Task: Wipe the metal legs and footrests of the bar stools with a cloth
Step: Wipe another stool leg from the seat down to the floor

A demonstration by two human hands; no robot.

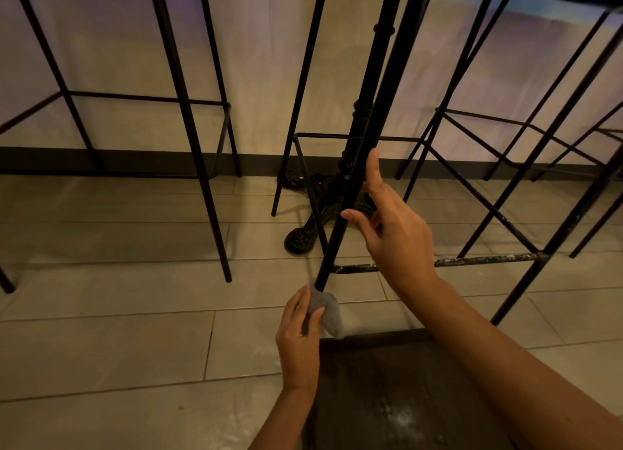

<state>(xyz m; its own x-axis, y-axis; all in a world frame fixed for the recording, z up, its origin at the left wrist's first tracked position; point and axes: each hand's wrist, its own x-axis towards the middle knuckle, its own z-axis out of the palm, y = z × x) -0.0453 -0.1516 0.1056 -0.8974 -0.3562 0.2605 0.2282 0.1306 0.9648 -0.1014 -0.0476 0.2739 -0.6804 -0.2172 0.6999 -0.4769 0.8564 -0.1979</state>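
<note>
Stool leg: thin black metal leg (pixel 350 186) of the nearest bar stool, slanting from upper right down to lower left, its foot toward the near edge of the tiled floor (pixel 101 341)
Cloth: small grey cloth (pixel 327 309) wrapped round the leg's lowest stretch, just below the scuffed black footrest bar (pixel 478 260)
Left hand: left hand (pixel 300 328) grips the cloth around the leg, fingers curled
Right hand: right hand (pixel 391 227) steadies the leg higher up, thumb and forefinger against it, not closed round it
Key relation: leg's long axis runs up and away from the left hand, which is the nearer one to the unwiped length
Next move, as judged: slide the cloth along that axis
</note>
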